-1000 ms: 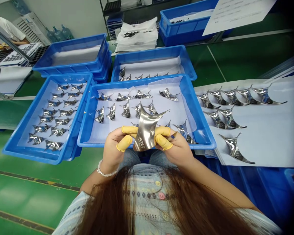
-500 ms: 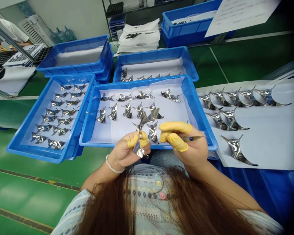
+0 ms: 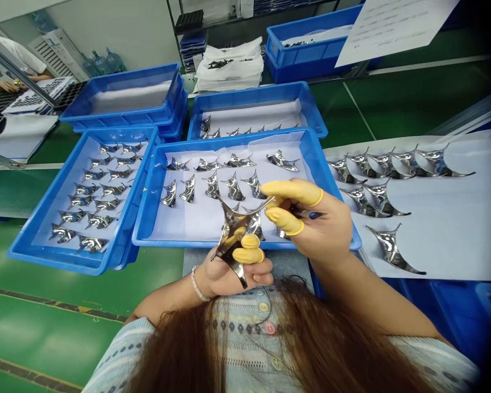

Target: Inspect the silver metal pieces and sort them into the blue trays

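My left hand point(image 3: 245, 267), with yellow finger cots on some fingers, grips a shiny curved metal part with pointed corners point(image 3: 231, 232) above the near edge of the middle blue tray point(image 3: 331, 185). At the upper right tip of this part are the yellow-covered thumb and forefinger of my right hand point(image 3: 315, 218); whether they touch it I cannot tell. Tucked in the right hand is a slim pointed metal tool with a dark blue spot point(image 3: 314, 215), mostly hidden by the fingers. Similar metal parts point(image 3: 233, 187) lie in rows in the tray behind.
A left blue tray point(image 3: 118, 240) and a back blue tray point(image 3: 249, 97) hold more such parts. Several lie on white paper point(image 3: 445, 229) at right. Stacked trays point(image 3: 123, 112) stand back left. A paper sheet point(image 3: 396, 30) hangs upper right. A co-worker's hands point(image 3: 8, 84) show far left.
The metal part in my left hand has turned from edge-on to showing its broad face. My right hand has moved slightly up, its fingers now at the part's tip.
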Available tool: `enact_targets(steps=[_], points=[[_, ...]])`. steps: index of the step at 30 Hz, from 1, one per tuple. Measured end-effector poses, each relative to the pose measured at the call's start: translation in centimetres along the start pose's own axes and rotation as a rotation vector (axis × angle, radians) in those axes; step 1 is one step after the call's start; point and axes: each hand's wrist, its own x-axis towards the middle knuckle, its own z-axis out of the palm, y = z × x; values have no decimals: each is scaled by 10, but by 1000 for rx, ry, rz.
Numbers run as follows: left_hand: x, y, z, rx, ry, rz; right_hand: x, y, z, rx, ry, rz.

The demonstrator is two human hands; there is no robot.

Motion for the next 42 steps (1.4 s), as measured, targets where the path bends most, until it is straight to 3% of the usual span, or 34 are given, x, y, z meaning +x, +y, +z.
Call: enact_targets(steps=[6, 10, 12, 15, 16, 18, 21, 24, 26, 29, 31, 33, 39, 42], points=[[-1, -3, -6, -34, 13, 8, 8, -8, 7, -39, -71, 120], [-2, 8, -19, 93, 131, 73, 16, -1, 11, 34, -112, 166], [-5, 26, -33, 281, 284, 291, 24, 14, 16, 86, -85, 192], [-18, 59, -59, 487, 579, 821, 36, 48, 31, 90, -76, 247], [-24, 69, -67, 506, 651, 959, 40, 61, 38, 38, -138, 281], [-33, 83, -79, 517, 728, 1106, 46, 83, 54, -133, -363, 364], [-40, 87, -87, 571, 755, 1153, 48, 104, 80, -323, -675, 425], [-37, 82, -87, 821, 827, 1088, 45, 115, 99, -382, -814, 405], [-34, 80, -85, 1211, 922, 951, 43, 120, 107, -430, -881, 390], [-28, 79, -82, 1935, 1076, 430, 42, 125, 112, -502, -934, 366], [-24, 80, -80, 2176, 1085, 103, 45, 126, 110, -548, -939, 350], [-20, 80, -78, 2234, 1030, -34, 52, 125, 102, -598, -918, 342], [-15, 85, -81, 2302, 909, -147, 88, 136, 54, -847, -758, 405], [-12, 90, -83, 2314, 866, -160, 93, 150, 37, -979, -751, 476]])
